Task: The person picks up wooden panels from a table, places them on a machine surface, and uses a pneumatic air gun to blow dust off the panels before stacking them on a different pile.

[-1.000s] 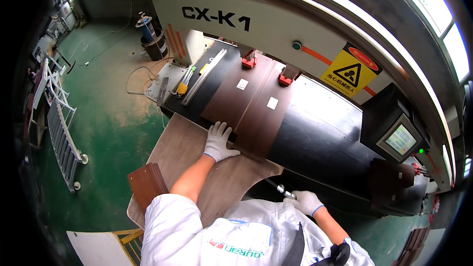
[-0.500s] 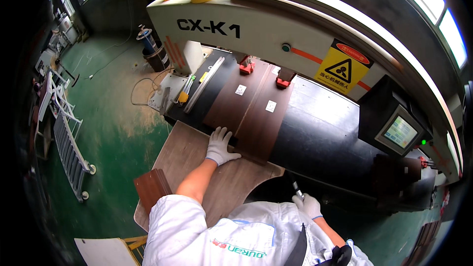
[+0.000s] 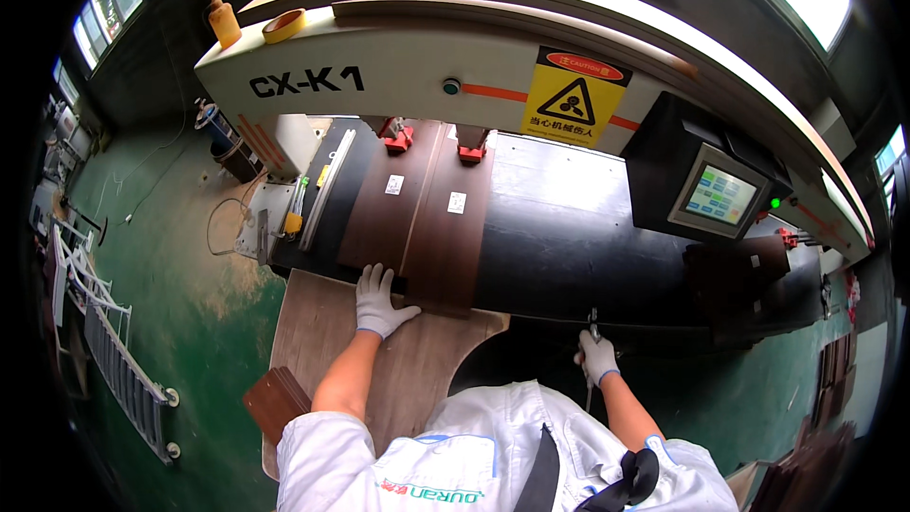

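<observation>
My left hand [image 3: 381, 305], in a white glove, lies with fingers spread at the near end of two dark brown panels [image 3: 444, 251]. These panels rest side by side on the black machine bed, each with a small white label. Red clamps [image 3: 471, 153] stand over their far ends. Below that hand, a wood-look side table [image 3: 398, 365] meets the bed. My gloved right hand [image 3: 597, 357] is closed around a silver air blow gun [image 3: 594, 324], its tip pointing away from me near the bed's front edge. A thin hose hangs below the grip.
Small brown boards [image 3: 275, 400] lie at the side table's left edge. A control screen [image 3: 720, 194] hangs from the white machine beam [image 3: 398, 66]. More brown panels [image 3: 735, 275] sit at the bed's right end. A grey wheeled frame [image 3: 118, 351] stands on the green floor.
The view has turned toward the right. My right hand has moved forward, bringing the air blow gun up to the bed's front edge. My left hand stays at the panels' near end.
</observation>
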Action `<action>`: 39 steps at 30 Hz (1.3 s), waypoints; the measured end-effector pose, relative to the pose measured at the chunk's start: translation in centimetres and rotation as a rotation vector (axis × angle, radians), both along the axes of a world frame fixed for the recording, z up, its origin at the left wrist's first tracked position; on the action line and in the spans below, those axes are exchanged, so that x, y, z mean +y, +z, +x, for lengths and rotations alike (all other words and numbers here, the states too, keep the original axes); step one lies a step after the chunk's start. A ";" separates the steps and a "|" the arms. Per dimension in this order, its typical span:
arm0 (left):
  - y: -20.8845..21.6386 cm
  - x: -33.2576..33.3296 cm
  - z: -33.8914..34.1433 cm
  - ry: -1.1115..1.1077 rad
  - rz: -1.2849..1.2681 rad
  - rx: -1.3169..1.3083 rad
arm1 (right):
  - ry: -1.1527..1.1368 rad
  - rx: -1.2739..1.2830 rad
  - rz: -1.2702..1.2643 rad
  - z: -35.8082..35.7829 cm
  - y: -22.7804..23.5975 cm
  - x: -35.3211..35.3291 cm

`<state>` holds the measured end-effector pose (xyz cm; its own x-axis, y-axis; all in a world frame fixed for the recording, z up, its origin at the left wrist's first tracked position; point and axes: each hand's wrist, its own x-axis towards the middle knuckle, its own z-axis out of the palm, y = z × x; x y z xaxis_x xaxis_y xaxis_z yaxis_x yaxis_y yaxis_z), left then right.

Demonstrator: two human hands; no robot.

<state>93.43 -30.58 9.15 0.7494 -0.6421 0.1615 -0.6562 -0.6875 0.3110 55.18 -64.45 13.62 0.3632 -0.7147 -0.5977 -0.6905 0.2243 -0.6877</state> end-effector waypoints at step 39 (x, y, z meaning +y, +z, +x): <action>0.4 0.0 -0.1 0.001 0.090 0.002 | -0.155 -0.266 0.456 7.3 -2.5 -5.1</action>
<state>93.30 -30.58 9.53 0.7506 -0.6530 0.1014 -0.6546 -0.7137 0.2495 62.48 -69.58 11.09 0.4548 -0.4622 -0.7612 -0.4411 0.6256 -0.6435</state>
